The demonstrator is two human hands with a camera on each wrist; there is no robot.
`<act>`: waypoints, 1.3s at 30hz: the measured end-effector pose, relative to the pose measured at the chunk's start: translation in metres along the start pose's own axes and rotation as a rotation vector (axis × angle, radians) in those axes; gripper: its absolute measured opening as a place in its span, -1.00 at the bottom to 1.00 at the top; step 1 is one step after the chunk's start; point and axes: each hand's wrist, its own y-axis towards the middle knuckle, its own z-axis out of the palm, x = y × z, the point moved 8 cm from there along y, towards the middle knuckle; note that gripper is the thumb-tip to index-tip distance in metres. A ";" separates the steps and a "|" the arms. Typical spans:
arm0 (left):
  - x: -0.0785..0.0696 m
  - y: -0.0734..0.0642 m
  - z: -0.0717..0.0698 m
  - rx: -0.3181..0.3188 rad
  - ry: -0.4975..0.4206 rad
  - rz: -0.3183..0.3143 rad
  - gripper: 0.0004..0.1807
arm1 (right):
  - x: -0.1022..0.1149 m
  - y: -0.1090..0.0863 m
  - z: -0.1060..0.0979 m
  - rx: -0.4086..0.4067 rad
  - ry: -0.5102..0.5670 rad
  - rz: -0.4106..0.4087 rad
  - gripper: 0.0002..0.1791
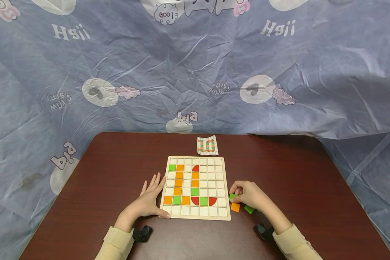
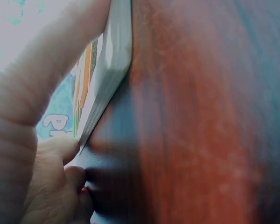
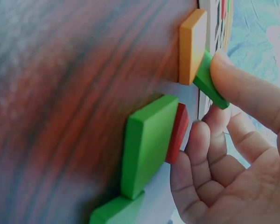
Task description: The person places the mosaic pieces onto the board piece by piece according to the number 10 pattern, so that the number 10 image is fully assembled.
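A pale square grid board (image 1: 214, 213) lies on the table, with several orange and green square tiles and red quarter-round pieces in its cells. My left hand (image 1: 145, 203) touches the board's left side, fingers spread along the edge and thumb at the near left corner. Just off the board's right edge, my right hand (image 1: 251, 195) pinches a green square tile (image 3: 209, 81) between thumb and fingertips. Beside that tile lies an orange square tile (image 1: 235, 207). In the right wrist view, a loose green tile (image 3: 151, 144) and a red piece (image 3: 178, 133) lie near the curled fingers.
Behind the board lies a small printed card (image 1: 207, 145) with a coloured grid pattern. Another green tile (image 3: 116, 210) shows at the bottom of the right wrist view. The dark wooden table (image 1: 126, 159) ends at a blue printed cloth (image 1: 195, 72).
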 end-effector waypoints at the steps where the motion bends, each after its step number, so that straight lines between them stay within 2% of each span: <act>1: 0.000 0.000 0.000 -0.001 -0.003 -0.001 0.51 | 0.000 0.000 0.000 0.005 0.005 -0.005 -0.81; 9: -0.003 -0.001 -0.002 -0.005 0.008 0.007 0.52 | 0.000 0.002 -0.008 0.019 0.117 -0.034 -0.84; 15: -0.002 -0.001 -0.001 -0.006 0.011 0.007 0.52 | 0.008 0.007 -0.012 0.005 0.228 -0.078 -0.79; 27: -0.002 0.000 -0.001 -0.005 -0.001 -0.006 0.51 | 0.015 0.022 0.002 -0.024 0.446 0.023 -0.72; 32: -0.002 -0.001 -0.001 -0.001 0.002 0.001 0.52 | 0.020 0.026 0.011 -0.020 0.441 0.038 -0.73; 39: 0.000 0.000 -0.001 0.001 -0.002 -0.005 0.51 | 0.024 0.027 0.019 -0.037 0.345 0.014 -0.80</act>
